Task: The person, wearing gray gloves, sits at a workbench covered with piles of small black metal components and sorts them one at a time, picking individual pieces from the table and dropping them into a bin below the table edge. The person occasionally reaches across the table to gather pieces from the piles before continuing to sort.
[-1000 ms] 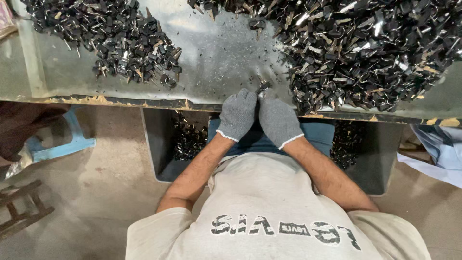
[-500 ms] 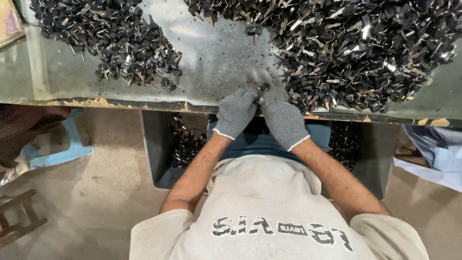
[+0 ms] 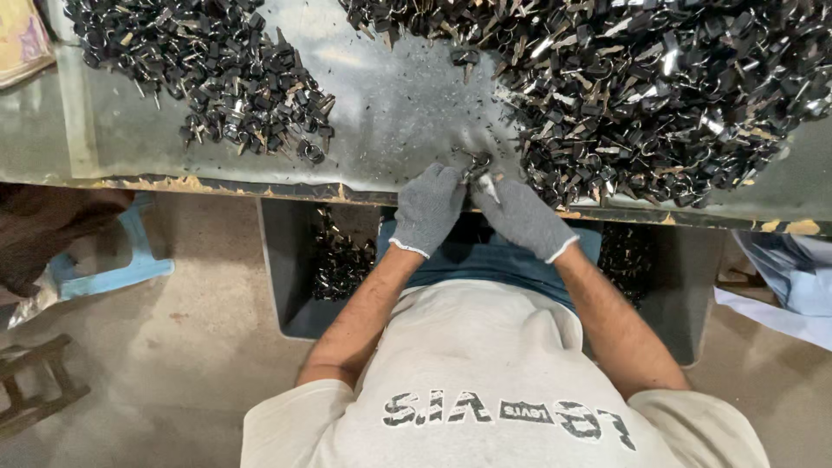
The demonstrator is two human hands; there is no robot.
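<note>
Gloved hands, our left hand [image 3: 427, 206] and right hand [image 3: 520, 215], fingers pinched on small key set [image 3: 477, 165]; big key pile [image 3: 659, 87] at 1 o'clock, within reach.

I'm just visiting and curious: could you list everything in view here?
small metal part: one, silvery, pinched between both gloved hands
right pile: countless dark and silvery parts, table right
left pile: many similar parts, table left
table: one, grey metal, across the top
bin: one, dark, below the table, holding parts
blue stool: one, floor left
left hand: grey glove
right hand: grey glove
</note>
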